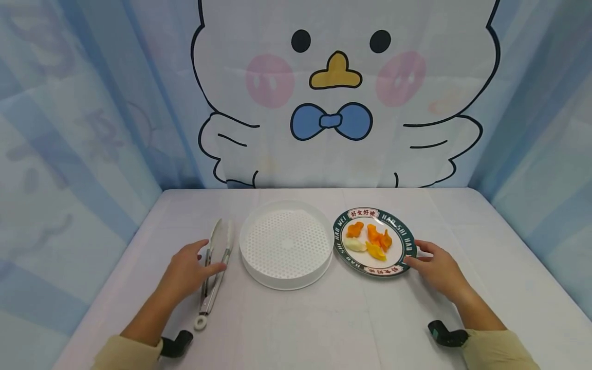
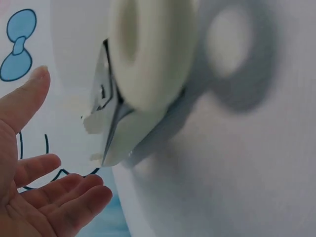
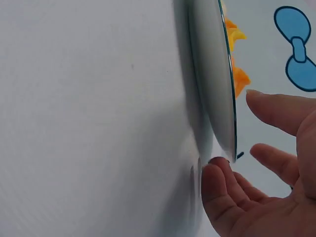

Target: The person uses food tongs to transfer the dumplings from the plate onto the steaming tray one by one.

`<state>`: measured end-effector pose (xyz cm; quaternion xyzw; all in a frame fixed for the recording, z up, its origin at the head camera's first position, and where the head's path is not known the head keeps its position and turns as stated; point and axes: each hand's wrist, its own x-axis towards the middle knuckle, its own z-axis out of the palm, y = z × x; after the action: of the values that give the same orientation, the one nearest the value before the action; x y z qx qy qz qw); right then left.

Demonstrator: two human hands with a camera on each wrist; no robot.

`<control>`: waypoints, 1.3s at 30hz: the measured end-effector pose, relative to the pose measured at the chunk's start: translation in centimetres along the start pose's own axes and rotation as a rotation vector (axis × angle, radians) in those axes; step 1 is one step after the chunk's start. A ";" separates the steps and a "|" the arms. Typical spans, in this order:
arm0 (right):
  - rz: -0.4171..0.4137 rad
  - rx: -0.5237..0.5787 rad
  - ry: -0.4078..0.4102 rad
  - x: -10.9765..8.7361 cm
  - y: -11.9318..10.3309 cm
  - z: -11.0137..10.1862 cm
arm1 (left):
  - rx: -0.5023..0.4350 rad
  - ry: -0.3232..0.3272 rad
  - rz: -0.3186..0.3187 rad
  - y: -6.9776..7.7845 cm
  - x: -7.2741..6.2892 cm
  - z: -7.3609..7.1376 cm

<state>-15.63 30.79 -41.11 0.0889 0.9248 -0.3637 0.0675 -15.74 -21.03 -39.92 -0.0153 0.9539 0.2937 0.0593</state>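
A pair of tongs (image 1: 218, 283) with pale tips and a white ring end lies on the table at left. My left hand (image 1: 187, 270) hovers over its middle, thumb and fingers spread to either side. In the left wrist view that ring end (image 2: 180, 54) looms large, with a gap to my fingers. At right, a green-rimmed plate (image 1: 403, 231) holds several small orange, yellow and whitish shaped pieces (image 1: 375, 251). My right hand (image 1: 439, 270) is at its right edge, thumb above the rim and the other fingers outside it, relaxed and not closed on it in the right wrist view.
Between tongs and plate sits a round white tray (image 1: 287, 281) with a perforated surface, its right side close against the plate. A white cloth covers the table (image 1: 300, 329). Behind it hangs a curtain (image 1: 342, 159) with a cartoon bird; blue-white curtains flank both sides.
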 end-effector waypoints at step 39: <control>0.009 0.041 -0.041 0.2 0.4 0.5 | 0.074 0.016 -0.122 -0.6 0.5 0.9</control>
<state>-15.72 30.79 -41.79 0.0871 0.9152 -0.3838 0.0861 -16.07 -21.04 -41.06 -0.0734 0.9619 0.2540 0.0699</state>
